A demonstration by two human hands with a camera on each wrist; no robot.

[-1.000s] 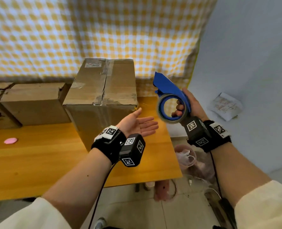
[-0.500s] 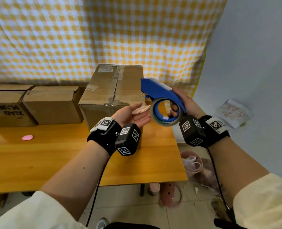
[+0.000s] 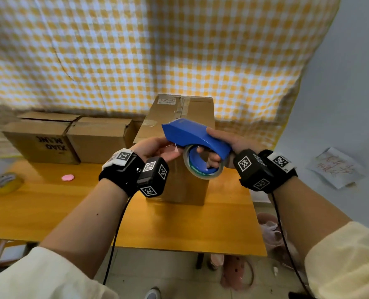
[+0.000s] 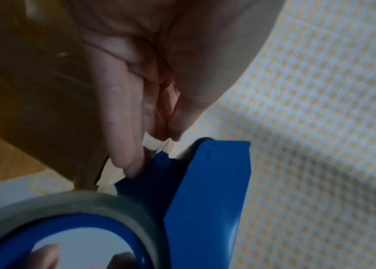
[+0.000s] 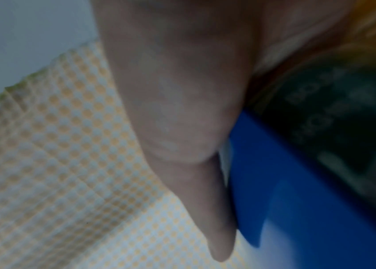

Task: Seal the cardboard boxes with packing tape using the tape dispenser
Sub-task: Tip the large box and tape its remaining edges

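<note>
Moved since earlier frame: left hand [image 3: 155, 147], now closed in on tape dispenser [image 3: 192, 134], fingertips [image 4: 131, 163] pinching tape end beside roll [image 3: 203, 167]. Right hand [image 3: 229, 145]: wrapped round handle, dispenser nose pointing left. Tall box [image 3: 179, 130]: directly beyond grip. Left wrist view alone shows pinch; right wrist blurred.

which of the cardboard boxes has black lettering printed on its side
The low brown cardboard box at the far left: black letters show on its front face. The plain box beside it and the tall taped box show none.
</note>
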